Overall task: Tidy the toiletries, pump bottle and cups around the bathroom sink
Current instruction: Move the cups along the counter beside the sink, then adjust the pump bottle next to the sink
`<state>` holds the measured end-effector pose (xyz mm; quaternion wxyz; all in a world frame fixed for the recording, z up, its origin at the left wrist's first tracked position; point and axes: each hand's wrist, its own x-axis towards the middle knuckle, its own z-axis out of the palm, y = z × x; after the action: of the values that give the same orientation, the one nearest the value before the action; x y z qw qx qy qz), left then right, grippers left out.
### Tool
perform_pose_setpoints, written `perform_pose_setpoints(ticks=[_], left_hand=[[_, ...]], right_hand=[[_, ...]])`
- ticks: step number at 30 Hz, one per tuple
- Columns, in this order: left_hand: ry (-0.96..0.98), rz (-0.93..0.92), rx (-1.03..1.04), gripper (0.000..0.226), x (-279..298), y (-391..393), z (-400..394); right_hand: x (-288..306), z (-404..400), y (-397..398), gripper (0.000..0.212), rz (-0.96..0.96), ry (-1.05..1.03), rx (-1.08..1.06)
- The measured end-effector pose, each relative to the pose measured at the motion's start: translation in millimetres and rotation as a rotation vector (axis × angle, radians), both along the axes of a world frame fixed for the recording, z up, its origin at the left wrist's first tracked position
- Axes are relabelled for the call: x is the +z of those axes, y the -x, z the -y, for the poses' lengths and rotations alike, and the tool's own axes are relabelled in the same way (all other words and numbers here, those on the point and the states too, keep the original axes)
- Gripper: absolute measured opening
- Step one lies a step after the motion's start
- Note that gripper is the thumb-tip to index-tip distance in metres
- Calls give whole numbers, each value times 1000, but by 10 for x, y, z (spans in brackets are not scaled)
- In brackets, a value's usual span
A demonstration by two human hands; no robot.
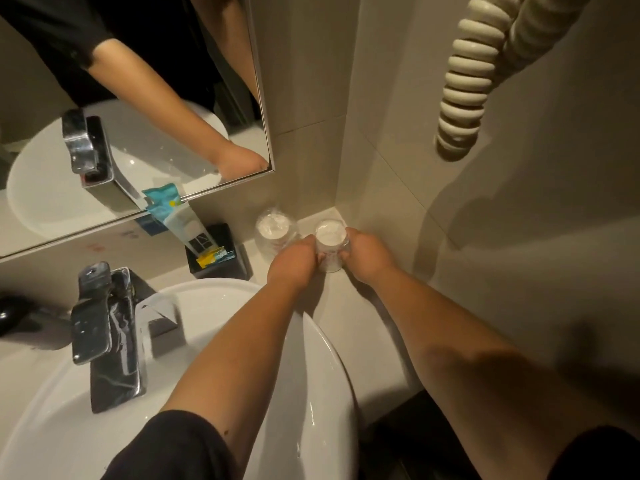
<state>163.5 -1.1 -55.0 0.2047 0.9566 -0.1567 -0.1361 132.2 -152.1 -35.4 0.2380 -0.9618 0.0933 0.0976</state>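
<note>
Two wrapped white cups stand in the counter's back right corner. My left hand (294,259) and my right hand (367,254) both grip the right cup (329,235), one on each side. The left cup (275,230) stands free just beside my left hand, in clear plastic wrap. A black square holder (221,268) left of the cups holds packaged toiletries (187,220), teal and white sachets leaning against the mirror. A dark rounded object (17,317) at the far left edge may be the pump bottle; I cannot tell.
A white basin (322,358) with a chrome tap (107,327) fills the lower left. A mirror (138,98) hangs behind it. A coiled cream hair-dryer cord (467,81) hangs on the right wall. Beige counter (346,306) runs under my forearms.
</note>
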Motion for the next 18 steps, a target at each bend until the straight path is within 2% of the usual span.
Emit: perform_pose_setpoints(ticks=[5, 9, 13, 18], left_hand=[[-59, 38, -18, 25, 43, 34, 6], [-106, 70, -3, 40, 159, 126, -32], [-240, 167, -61, 44, 323, 302, -99], [-348, 284, -141, 44, 524, 603, -225]], right_hand=[[22, 4, -3, 35, -2, 5, -2], [92, 11, 42, 40, -19, 21, -4], [240, -22, 202, 40, 20, 120, 19], [394, -60, 551, 41, 101, 290, 177]])
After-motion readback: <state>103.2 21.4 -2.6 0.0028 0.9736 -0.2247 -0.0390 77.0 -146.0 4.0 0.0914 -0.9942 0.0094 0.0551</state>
